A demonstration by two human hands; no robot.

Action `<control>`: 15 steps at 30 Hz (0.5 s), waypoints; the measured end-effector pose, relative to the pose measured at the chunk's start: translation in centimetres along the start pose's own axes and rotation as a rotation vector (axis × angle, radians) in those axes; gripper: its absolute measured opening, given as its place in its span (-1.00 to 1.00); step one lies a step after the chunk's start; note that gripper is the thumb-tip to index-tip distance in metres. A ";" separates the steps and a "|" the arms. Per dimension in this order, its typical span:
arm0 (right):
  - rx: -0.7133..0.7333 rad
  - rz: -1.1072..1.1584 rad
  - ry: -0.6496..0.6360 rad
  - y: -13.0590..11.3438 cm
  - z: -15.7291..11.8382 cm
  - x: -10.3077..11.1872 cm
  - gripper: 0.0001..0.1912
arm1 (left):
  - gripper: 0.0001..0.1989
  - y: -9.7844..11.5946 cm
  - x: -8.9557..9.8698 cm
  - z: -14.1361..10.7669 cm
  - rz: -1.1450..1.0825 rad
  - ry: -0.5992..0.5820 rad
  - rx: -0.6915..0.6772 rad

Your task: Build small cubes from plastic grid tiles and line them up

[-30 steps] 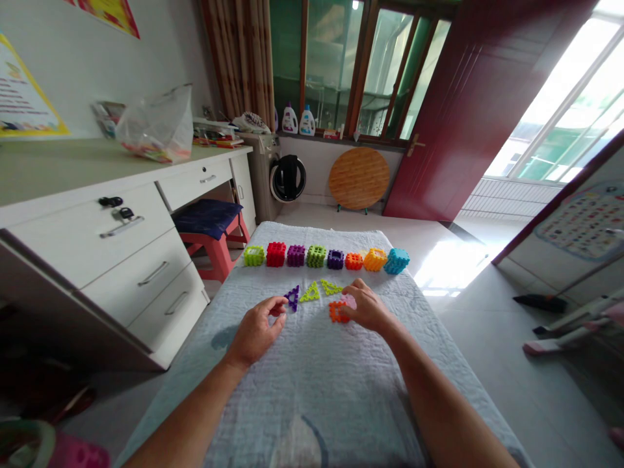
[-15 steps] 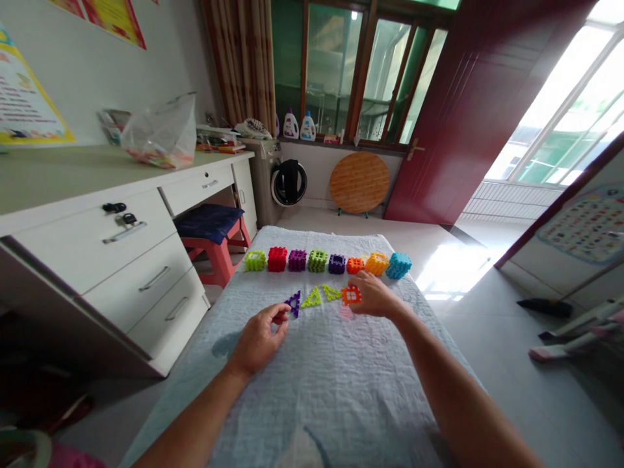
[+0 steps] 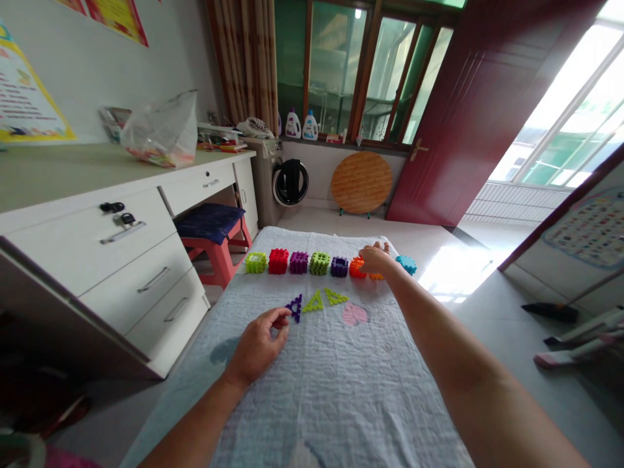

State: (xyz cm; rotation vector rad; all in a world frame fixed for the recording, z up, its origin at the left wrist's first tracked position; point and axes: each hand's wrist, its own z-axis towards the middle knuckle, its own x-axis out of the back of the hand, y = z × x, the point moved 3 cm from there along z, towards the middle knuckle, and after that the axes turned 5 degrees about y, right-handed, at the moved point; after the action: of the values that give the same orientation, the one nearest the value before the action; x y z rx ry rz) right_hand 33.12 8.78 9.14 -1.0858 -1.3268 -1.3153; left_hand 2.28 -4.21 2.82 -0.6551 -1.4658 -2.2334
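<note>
My right hand reaches over the right part of a row of stacked plastic tiles. Its thumb side is at the top of the orange stack, where the orange square tile seems pinched; the fingertips are partly hidden. Behind the hand, the yellow-orange stack is mostly covered. My left hand rests on the cloth, fingers loosely curled with thumb apart. Its index fingertip lies at the edge of a purple triangle tile. Two lime triangle tiles, one in the middle and another farther right, lie flat alongside.
Other stacks in the row are lime, red, purple, green, dark purple and blue. A pale cloth covers the table. Left are a white desk and a stool.
My right hand has moved forward and right from the triangles to the orange stack. The orange square tile has left its place on the cloth, uncovering a pink print. My left hand stays put.
</note>
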 end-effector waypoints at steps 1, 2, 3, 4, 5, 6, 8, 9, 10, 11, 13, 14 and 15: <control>-0.003 -0.008 -0.005 -0.1 0.1 -0.2 -0.64 | -0.71 0.0 0.0 0.0 0.001 -0.001 -0.001; -0.006 -0.012 -0.008 -0.2 0.3 -0.3 -0.63 | -0.71 0.0 0.0 0.0 0.003 -0.004 -0.002; -0.008 -0.011 -0.007 -0.3 0.4 -0.4 -0.62 | -0.71 -0.1 0.0 0.0 0.005 -0.005 -0.002; -0.011 -0.006 0.000 -0.2 0.4 -0.4 -0.60 | -0.71 -0.1 0.0 0.0 0.006 -0.006 -0.002; -0.013 0.004 0.013 -0.2 0.4 -0.4 -0.59 | -0.71 -0.1 0.0 0.0 0.007 -0.006 -0.002; -0.013 0.015 0.032 -0.1 0.3 -0.2 -0.57 | -0.70 -0.1 0.0 0.0 0.006 -0.006 -0.002; -0.007 0.036 0.079 -0.1 -0.4 0.2 -0.58 | -0.70 -0.1 0.1 0.0 0.002 -0.005 0.002; 0.006 0.049 0.105 -0.3 -0.9 0.4 -0.60 | -0.70 0.0 0.1 0.0 0.001 -0.005 0.007; 0.029 0.066 0.127 -0.6 -1.6 0.5 -0.64 | -0.70 0.0 0.2 0.0 -0.001 -0.005 0.010; 0.067 0.093 0.144 -1.1 -2.4 0.6 -0.67 | -0.70 0.1 0.2 0.0 -0.001 -0.005 0.013; 0.177 0.175 0.155 -2.7 -4.3 0.2 -0.72 | -0.70 0.2 0.2 0.1 -0.002 -0.007 0.009; 0.245 0.219 0.145 -3.7 -5.2 -0.1 -0.73 | -0.70 0.3 0.1 0.0 -0.002 -0.007 0.003; 0.285 0.252 0.145 -4.6 -6.1 -0.6 -0.72 | -0.70 0.4 0.1 0.0 0.000 -0.008 -0.006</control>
State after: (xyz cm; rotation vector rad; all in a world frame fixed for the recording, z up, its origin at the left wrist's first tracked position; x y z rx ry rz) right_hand 28.89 2.53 7.66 -0.9081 -1.1841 -0.9674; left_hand 2.42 -4.33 3.17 -0.6670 -1.4632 -2.2391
